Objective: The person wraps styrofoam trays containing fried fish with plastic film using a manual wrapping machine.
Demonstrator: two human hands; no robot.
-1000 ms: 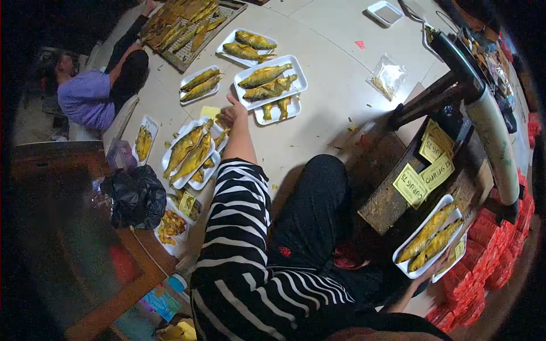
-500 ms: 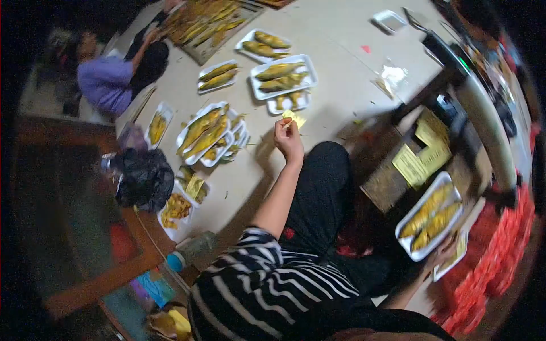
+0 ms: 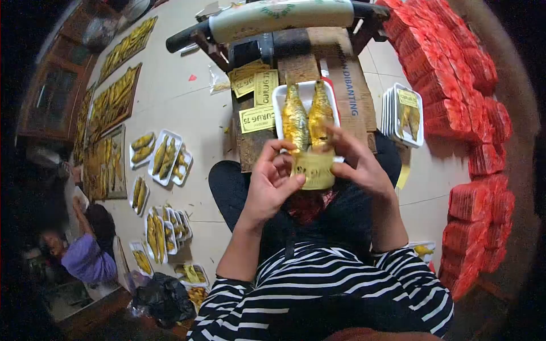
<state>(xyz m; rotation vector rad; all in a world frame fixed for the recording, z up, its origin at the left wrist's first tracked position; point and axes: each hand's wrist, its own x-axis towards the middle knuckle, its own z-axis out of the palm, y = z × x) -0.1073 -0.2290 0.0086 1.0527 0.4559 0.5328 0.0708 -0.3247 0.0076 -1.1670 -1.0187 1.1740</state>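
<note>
A yellow printed label (image 3: 314, 171) is held up between both hands at the near end of a white foam tray (image 3: 278, 111). My left hand (image 3: 267, 184) pinches its left side between thumb and fingers. On the right side, my right hand (image 3: 364, 165) grips the label with its thumb; its fingertips are blurred. Two golden fish (image 3: 296, 116) lie side by side in the tray, their near ends partly covered by the label and fingers. The tray rests on a wooden board (image 3: 296, 65) and cardboard, beside several loose yellow labels (image 3: 259, 118).
A plastic-wrap roll (image 3: 281, 20) spans the far side. To the right stand stacked foam trays (image 3: 406, 113) and piles of red wrapped packs (image 3: 443, 74). Trays of fish (image 3: 166, 156) sit on the floor at left, near a black bag (image 3: 162, 298) and a person in purple (image 3: 88, 261).
My view has swung from the floor trays to the wrap station. The fish tray from my right hand now lies on the board. My right hand has joined my left on the label.
</note>
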